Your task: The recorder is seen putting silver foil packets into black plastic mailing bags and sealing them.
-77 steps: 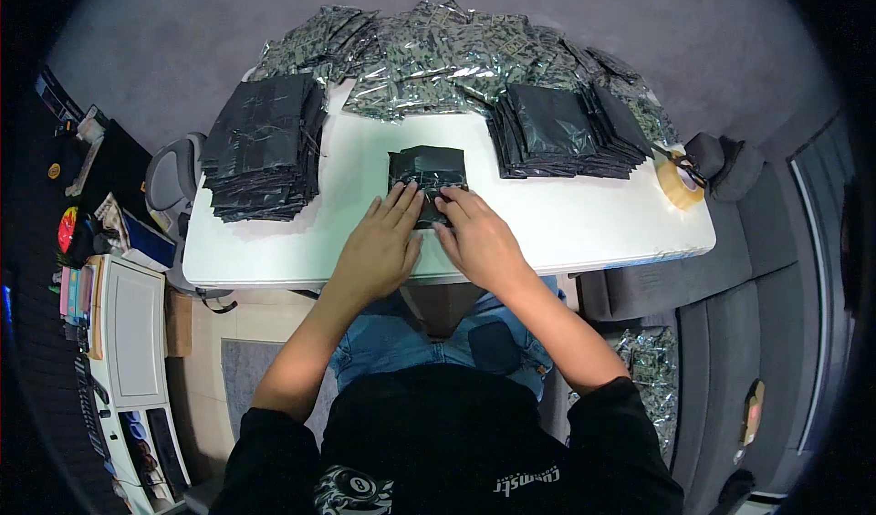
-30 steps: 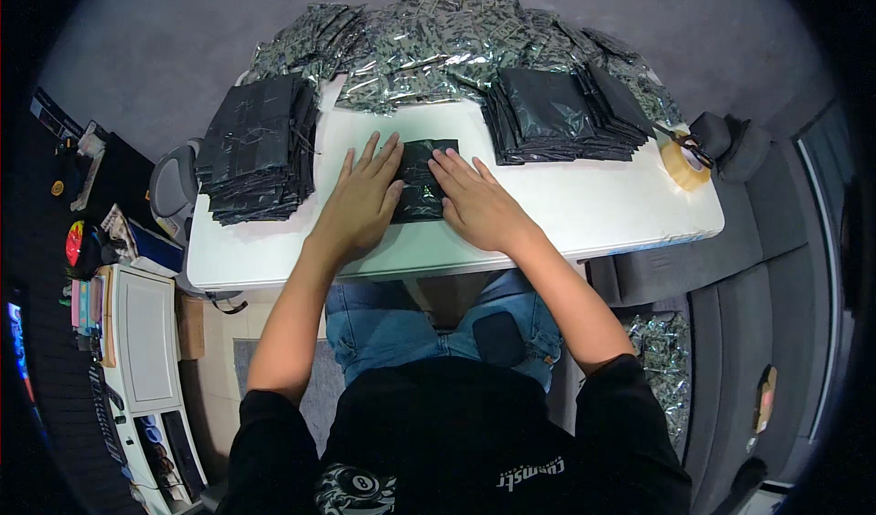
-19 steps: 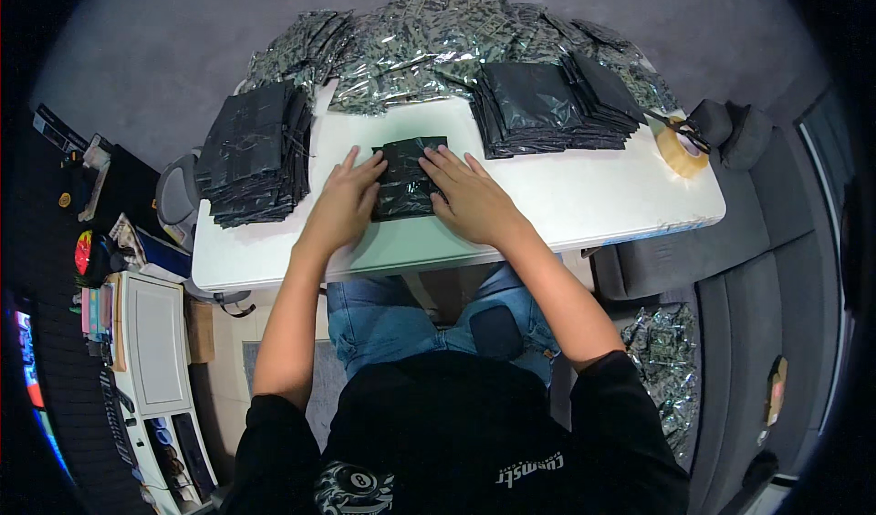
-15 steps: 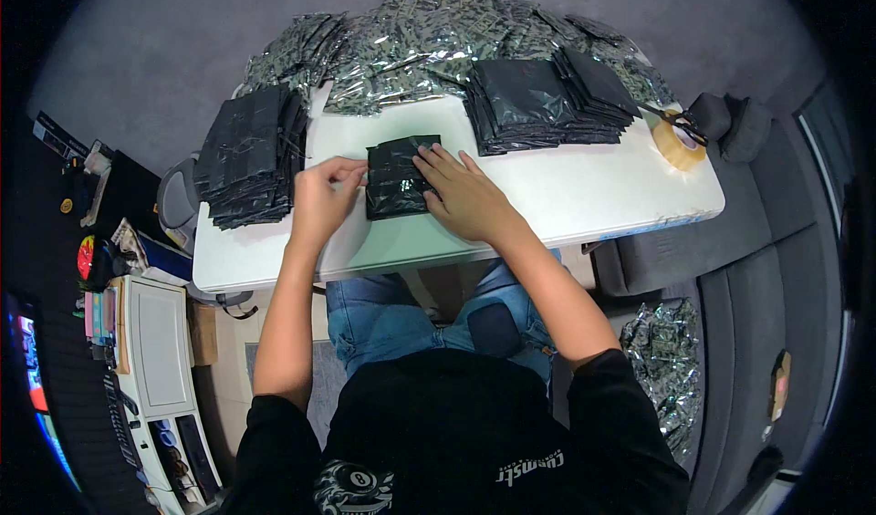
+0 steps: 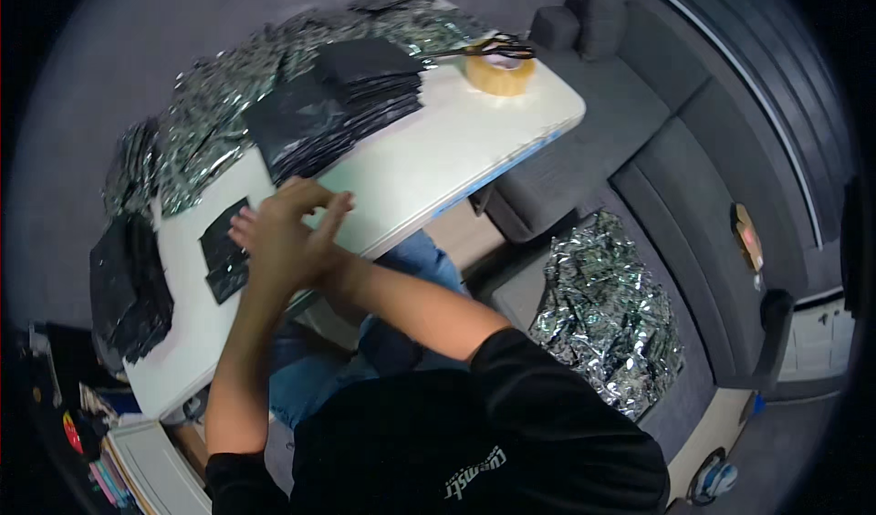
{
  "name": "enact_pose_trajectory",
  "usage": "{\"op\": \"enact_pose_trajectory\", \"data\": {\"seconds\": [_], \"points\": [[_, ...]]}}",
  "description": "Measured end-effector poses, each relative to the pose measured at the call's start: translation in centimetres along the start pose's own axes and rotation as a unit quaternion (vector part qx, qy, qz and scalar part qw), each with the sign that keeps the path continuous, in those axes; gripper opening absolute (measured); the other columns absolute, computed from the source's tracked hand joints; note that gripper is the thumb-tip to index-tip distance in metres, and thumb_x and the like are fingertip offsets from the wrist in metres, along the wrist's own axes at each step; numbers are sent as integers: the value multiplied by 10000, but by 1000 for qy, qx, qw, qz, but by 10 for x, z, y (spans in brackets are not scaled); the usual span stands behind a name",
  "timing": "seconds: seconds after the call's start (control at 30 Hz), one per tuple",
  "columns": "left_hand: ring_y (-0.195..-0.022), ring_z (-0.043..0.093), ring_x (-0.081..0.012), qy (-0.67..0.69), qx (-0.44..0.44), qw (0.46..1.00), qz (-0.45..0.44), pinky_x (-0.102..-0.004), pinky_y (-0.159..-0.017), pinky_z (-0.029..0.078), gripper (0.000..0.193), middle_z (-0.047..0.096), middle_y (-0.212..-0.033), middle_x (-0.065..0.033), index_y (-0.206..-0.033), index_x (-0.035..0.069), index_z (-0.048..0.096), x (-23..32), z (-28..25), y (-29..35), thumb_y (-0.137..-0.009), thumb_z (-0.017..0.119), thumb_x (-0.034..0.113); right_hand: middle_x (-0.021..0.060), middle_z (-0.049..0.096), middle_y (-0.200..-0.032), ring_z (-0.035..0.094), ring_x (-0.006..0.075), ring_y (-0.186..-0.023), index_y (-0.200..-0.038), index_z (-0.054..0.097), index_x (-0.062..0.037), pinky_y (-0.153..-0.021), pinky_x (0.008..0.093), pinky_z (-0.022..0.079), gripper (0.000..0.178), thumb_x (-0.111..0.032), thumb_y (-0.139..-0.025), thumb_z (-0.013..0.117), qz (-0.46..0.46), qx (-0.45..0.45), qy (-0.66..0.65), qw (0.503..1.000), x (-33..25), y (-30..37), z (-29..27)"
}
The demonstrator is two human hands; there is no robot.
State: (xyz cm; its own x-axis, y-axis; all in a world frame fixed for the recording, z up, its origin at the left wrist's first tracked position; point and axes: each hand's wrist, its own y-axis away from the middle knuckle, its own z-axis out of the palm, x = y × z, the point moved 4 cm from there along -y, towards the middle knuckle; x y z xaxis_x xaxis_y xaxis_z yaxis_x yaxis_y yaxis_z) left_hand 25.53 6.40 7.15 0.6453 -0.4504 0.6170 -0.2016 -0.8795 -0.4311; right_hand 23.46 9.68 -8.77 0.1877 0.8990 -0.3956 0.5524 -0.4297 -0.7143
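Note:
A flat black plastic package (image 5: pixel 222 249) lies on the white table (image 5: pixel 392 187). My left hand (image 5: pixel 290 228) is raised above the table's front edge, crossing over my right wrist. Its thumb stands apart from the bent fingers, and nothing shows between them. Behind it, most of my right hand (image 5: pixel 243 229) is hidden. The right fingertips show, stretched out at the package's right edge. A stack of black packages (image 5: pixel 333 104) rises just beyond my hands, and another black stack (image 5: pixel 128 287) sits at the table's left end.
Shiny silvery-green patterned packets (image 5: pixel 219 104) cover the table's back edge. Near the right end lie a roll of tan tape (image 5: pixel 500 77) and black-handled scissors (image 5: pixel 497 50). A heap of similar shiny packets (image 5: pixel 607 314) rests beside the grey sofa (image 5: pixel 693 196).
The view has swung right, showing more of the sofa and heap. My left hand has left the package's left side and crossed rightward over my right wrist. The right hand stays by the package.

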Motion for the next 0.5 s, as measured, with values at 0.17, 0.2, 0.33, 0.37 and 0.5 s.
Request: {"op": "enact_pose_trajectory", "data": {"seconds": [0.17,0.2,0.33,0.37,0.5], "points": [[-964,727,-296,-15,-53,989,139,-419,-868,561,184,803,-979,-114,-937,41,838,57,72,-55,-892,878,215,191,474,-1717,363,328,-1635,-1615,529,-13,-1325,632,254,706,-391,-1030,645,43,-130,61,989,-34,-34,9],[-964,727,-296,-10,-55,988,143,-419,-868,561,184,803,-979,-114,-937,41,838,58,90,-65,-892,878,215,191,459,-1733,364,325,-1643,-1629,513,-5,-1336,611,257,703,-385,-1048,628,60,-173,48,982,-36,-35,2],[-983,728,-320,-104,-88,982,128,-456,-896,575,260,801,-968,-115,-948,72,856,63,147,-89,-852,900,309,202,500,-1698,375,352,-1630,-1588,556,16,-1320,634,265,668,-363,-1043,624,48,-127,31,990,-43,-41,-7],[-995,733,-315,-147,-96,976,129,-459,-903,578,271,798,-959,-111,-944,80,860,64,159,-90,-847,901,329,202,500,-1698,375,352,-1630,-1588,556,16,-1320,634,265,668,-363,-1043,624,49,-131,27,990,-43,-40,-6],[-1018,742,-305,-184,-81,974,101,-491,-938,575,191,791,-970,-117,-901,71,853,57,183,-89,-873,847,260,215,515,-1679,392,376,-1615,-1558,579,34,-1309,648,274,639,-319,-1027,627,51,-106,17,993,-40,-42,-6]]}}
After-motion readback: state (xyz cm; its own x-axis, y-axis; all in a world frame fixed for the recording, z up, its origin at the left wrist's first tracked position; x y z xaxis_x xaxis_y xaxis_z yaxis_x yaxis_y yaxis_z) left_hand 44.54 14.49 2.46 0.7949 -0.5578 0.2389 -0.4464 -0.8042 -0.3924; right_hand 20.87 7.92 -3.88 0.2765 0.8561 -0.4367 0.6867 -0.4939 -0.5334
